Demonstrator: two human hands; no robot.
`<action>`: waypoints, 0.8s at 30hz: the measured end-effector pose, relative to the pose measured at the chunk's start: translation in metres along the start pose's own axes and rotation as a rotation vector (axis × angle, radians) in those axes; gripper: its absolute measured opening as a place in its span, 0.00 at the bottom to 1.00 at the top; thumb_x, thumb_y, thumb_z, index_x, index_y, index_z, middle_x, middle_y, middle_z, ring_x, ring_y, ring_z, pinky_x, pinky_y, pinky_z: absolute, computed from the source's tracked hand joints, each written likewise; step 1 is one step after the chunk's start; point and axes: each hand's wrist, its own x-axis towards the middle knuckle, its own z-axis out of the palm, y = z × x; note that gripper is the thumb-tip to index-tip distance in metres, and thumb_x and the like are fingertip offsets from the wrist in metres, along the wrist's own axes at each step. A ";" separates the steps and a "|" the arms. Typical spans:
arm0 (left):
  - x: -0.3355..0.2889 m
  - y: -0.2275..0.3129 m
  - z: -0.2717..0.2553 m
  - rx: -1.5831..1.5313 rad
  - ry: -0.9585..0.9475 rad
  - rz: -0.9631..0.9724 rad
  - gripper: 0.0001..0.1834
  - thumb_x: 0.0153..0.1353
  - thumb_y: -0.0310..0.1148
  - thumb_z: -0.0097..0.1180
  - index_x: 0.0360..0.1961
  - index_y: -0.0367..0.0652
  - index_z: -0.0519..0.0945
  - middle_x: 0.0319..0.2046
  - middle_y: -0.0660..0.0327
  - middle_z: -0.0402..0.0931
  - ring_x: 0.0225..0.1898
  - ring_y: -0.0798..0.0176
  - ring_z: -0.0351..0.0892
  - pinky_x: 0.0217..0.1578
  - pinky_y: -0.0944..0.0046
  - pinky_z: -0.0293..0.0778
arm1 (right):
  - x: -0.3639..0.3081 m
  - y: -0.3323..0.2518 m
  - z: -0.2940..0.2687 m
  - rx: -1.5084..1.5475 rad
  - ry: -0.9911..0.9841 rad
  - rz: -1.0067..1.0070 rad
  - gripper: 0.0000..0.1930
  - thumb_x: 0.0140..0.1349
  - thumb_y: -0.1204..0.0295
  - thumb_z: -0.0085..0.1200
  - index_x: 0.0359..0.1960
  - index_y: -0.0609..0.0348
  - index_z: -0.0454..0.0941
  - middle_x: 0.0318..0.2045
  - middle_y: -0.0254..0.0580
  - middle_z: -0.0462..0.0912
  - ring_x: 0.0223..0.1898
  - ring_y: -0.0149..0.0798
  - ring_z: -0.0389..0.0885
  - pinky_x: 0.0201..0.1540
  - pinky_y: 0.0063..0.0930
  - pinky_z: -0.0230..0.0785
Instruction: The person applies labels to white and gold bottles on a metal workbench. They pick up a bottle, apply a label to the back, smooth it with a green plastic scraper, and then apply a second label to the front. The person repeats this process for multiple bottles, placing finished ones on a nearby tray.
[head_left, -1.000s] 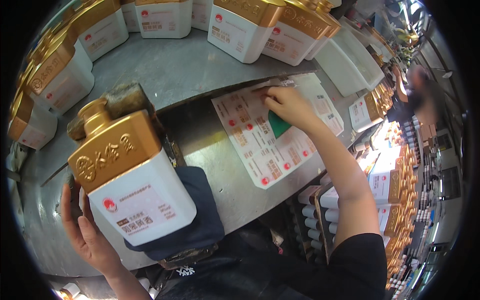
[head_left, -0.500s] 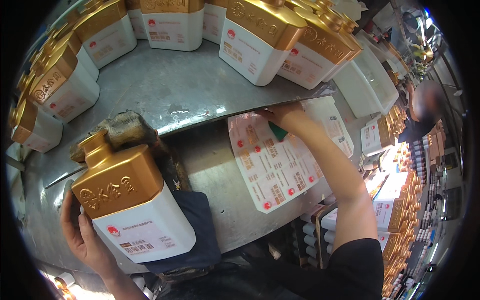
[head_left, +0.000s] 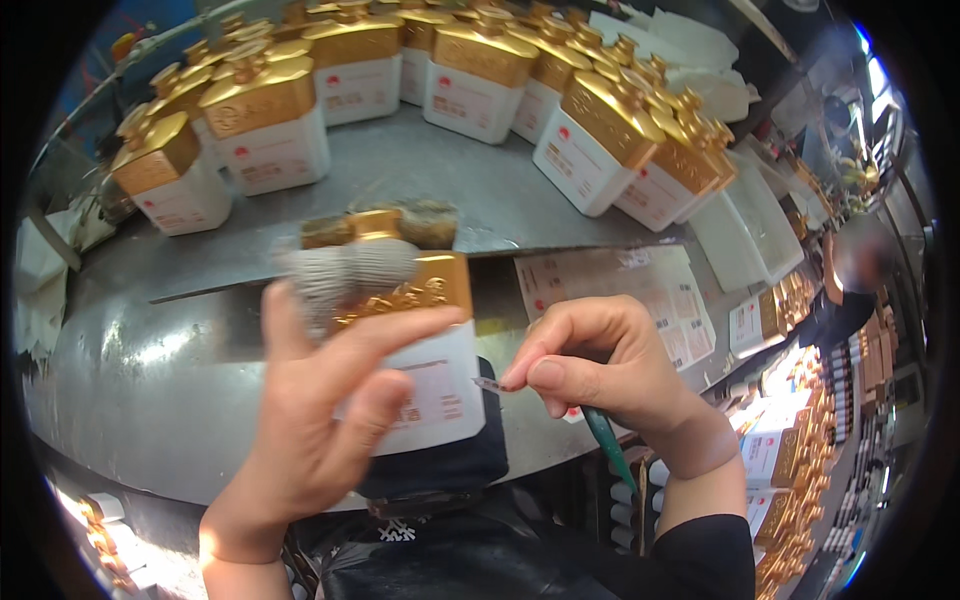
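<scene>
A bottle [head_left: 430, 400] with a gold top and white body leans on a dark cloth pad [head_left: 480, 450] in front of me, its neck against a worn, wrapped rest [head_left: 430, 225]. My left hand [head_left: 330, 400] is blurred and spread over the bottle's shoulder; grey ribbed covers [head_left: 350, 280] show at its fingers. Just right of the bottle, my right hand [head_left: 590, 365] pinches a small, thin, clear strip [head_left: 490, 384] with brownish marks, like a sticker. A green-handled tool [head_left: 608, 447] juts down from the same hand; its other end is hidden.
On the metal table's far side stand several gold-and-white bottles [head_left: 475, 95]. A printed sticker sheet [head_left: 650, 290] lies behind my right hand, near a white bin [head_left: 735, 230]. More bottles [head_left: 780, 440] are packed at the right, where another person [head_left: 850, 300] is present.
My right hand has come off the sticker sheet to the bottle's side with the strip. My left hand has moved from the bottle's left edge to over its front. The view has shifted.
</scene>
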 end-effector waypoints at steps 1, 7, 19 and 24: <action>0.002 0.001 -0.001 -0.076 -0.002 0.022 0.14 0.64 0.38 0.55 0.47 0.43 0.82 0.39 0.56 0.80 0.53 0.52 0.66 0.58 0.55 0.58 | 0.003 -0.002 0.009 0.018 -0.005 0.000 0.08 0.61 0.71 0.61 0.34 0.65 0.83 0.27 0.37 0.83 0.24 0.23 0.76 0.28 0.15 0.67; 0.003 -0.013 -0.026 -0.017 -0.037 -0.071 0.07 0.53 0.31 0.66 0.32 0.43 0.81 0.40 0.57 0.76 0.48 0.53 0.65 0.51 0.58 0.63 | 0.031 -0.003 0.031 -0.111 0.001 -0.068 0.09 0.65 0.71 0.58 0.40 0.64 0.84 0.30 0.31 0.83 0.29 0.21 0.77 0.32 0.16 0.70; 0.039 -0.058 -0.028 0.253 0.078 -0.123 0.10 0.51 0.34 0.64 0.27 0.39 0.79 0.40 0.56 0.75 0.50 0.54 0.69 0.53 0.61 0.63 | 0.090 -0.005 0.021 -0.865 0.199 -0.319 0.09 0.55 0.70 0.60 0.29 0.64 0.80 0.20 0.42 0.78 0.22 0.37 0.77 0.26 0.31 0.67; 0.055 -0.063 -0.033 0.214 -0.043 -0.157 0.11 0.50 0.34 0.65 0.26 0.38 0.78 0.38 0.57 0.73 0.48 0.55 0.68 0.52 0.61 0.63 | 0.098 -0.011 0.015 -0.900 0.164 -0.229 0.09 0.54 0.69 0.59 0.29 0.64 0.81 0.18 0.41 0.78 0.21 0.38 0.78 0.26 0.32 0.68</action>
